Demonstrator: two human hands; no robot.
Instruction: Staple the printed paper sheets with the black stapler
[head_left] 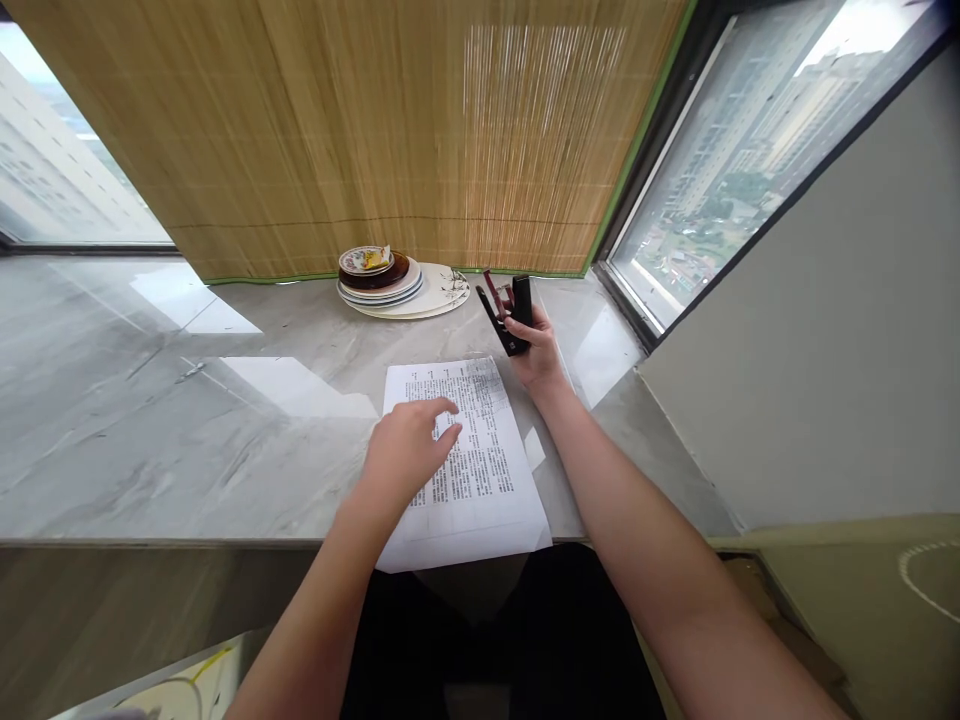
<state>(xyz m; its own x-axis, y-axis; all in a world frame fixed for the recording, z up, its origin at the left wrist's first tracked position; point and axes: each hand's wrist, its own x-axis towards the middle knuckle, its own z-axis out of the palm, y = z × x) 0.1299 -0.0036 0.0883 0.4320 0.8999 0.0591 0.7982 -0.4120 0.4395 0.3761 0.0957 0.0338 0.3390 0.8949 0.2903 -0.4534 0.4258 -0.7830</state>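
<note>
My right hand (541, 352) is closed around a black stapler (520, 312), held up past the far right corner of the paper. The stapler's top is swung open, and a dark red strip (493, 294) stands between its black arms. Printed sheets of paper (469, 520) lie on the grey marble ledge, their near edge reaching past the ledge's front. Over the text hovers my left hand (411, 440), thumb and forefinger apart with nothing between them; whether its underside touches the paper I cannot tell.
Stacked plates (379, 290) and a white oval platter (442, 290) stand at the back of the marble ledge (187, 440), against a bamboo blind (360, 130). Windows flank the blind. A grey wall (825, 350) borders the right side. My legs are below the front edge.
</note>
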